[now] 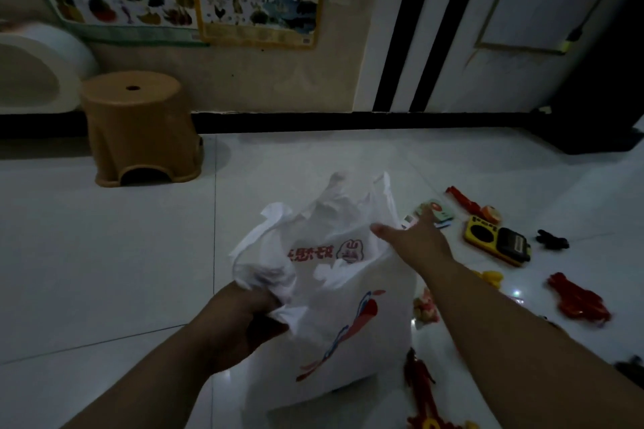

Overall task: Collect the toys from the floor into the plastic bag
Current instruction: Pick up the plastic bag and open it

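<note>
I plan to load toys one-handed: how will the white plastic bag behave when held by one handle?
The plastic bag looks thin and floppy: it crumples where the left hand grips it, so its mouth will probably sag shut. Likely light, it may slide on the glossy floor.

Left hand (pixel 240 317) fingers clenched on plastic bag (pixel 352 324); right hand (pixel 416 238) stretched forward, fingers straight, thumb splayed

White bag (pixel 348 324), red print; brown stool (pixel 143 129).
</note>
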Motion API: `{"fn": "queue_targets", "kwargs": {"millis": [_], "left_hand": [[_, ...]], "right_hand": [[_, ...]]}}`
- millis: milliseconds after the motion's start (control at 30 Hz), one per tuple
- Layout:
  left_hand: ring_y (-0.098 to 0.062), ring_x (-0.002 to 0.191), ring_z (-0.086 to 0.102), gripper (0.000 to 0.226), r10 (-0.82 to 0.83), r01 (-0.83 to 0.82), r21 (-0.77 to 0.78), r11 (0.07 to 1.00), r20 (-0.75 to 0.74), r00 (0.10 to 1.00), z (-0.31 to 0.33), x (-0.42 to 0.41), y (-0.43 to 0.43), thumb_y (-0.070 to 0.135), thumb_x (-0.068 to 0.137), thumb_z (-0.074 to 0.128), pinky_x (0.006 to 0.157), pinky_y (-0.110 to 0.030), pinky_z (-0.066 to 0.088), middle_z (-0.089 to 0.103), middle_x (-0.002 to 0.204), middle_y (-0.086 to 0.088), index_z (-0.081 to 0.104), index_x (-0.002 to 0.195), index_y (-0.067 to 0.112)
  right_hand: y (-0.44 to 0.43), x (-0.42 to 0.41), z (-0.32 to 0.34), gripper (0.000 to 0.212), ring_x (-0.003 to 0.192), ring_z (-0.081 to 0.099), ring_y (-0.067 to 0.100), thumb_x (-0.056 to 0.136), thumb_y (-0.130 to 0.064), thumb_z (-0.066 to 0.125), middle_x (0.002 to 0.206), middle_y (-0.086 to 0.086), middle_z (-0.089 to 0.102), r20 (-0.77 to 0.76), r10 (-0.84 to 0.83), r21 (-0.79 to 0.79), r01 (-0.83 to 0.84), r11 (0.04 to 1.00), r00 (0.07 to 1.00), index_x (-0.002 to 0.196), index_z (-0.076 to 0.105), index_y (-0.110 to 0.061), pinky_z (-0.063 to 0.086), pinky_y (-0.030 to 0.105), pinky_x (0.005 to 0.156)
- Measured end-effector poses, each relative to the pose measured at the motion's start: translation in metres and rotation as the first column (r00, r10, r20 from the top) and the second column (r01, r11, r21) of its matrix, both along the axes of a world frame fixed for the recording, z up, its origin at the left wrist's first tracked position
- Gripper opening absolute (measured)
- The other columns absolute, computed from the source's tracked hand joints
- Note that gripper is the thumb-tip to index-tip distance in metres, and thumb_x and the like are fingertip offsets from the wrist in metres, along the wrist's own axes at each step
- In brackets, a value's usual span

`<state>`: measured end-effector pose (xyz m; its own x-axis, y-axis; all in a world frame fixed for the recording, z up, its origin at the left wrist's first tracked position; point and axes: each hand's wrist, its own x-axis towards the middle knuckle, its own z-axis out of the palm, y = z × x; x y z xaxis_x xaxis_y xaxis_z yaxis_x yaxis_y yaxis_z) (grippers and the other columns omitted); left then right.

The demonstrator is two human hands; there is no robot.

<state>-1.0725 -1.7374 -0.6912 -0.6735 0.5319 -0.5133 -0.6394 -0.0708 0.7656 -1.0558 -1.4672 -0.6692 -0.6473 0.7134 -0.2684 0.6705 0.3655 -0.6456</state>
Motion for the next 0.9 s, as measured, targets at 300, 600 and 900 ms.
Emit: {"fn": "queue_targets", "kwargs": {"millis": [300, 600, 900], "left_hand": [[-0.034, 0.108, 0.06, 0.066, -0.07, 0.035, -0.204, 0.978, -0.167, 0.984, 0.027, -0.021, -0.027, 0.044, 0.068, 0.062, 0.087, -0.049, 0.047, 0.061, 0.125, -0.008, 0.049, 0.131, 0.029], [-0.032, 0.142, 0.024, 0.015, -0.282, -0.347, -0.708, 0.615, -0.608, 0.742, 0.029, -0.052, -0.035, 0.049, 0.079, 0.064, 0.109, -0.058, 0.028, 0.029, 0.156, -0.008, 0.064, 0.093, 0.044], [-0.036, 0.096, 0.054, 0.04, 0.485, -0.437, -0.361, 0.824, 0.05, 0.873, 0.003, -0.054, -0.08, 0.03, 0.084, 0.067, 0.092, -0.047, 0.044, 0.053, 0.115, -0.014, 0.054, 0.117, 0.01]], "right_hand": [[-0.026, 0.004, 0.016, 0.042, 0.102, 0.06, 0.027, 0.084, -0.009, 0.06, 0.115, 0.009, 0.064, -0.241, 0.165, 0.067, -0.153, 0.986, 0.956, 0.125, 0.055, -0.012, 0.044, 0.029, 0.076], [-0.048, -0.005, 0.07, 0.049, 0.091, 0.067, 0.029, 0.087, -0.003, 0.059, 0.1, 0.011, 0.068, -0.375, 0.322, -0.056, -0.368, 0.928, 0.869, 0.129, 0.051, -0.028, 0.054, 0.049, 0.086], [-0.063, -0.017, 0.1, 0.037, 0.086, 0.066, 0.027, 0.092, -0.004, 0.051, 0.099, 0.004, 0.064, -0.429, 0.284, -0.089, -0.353, 0.931, 0.857, 0.122, 0.056, -0.025, 0.058, 0.045, 0.076]]}}
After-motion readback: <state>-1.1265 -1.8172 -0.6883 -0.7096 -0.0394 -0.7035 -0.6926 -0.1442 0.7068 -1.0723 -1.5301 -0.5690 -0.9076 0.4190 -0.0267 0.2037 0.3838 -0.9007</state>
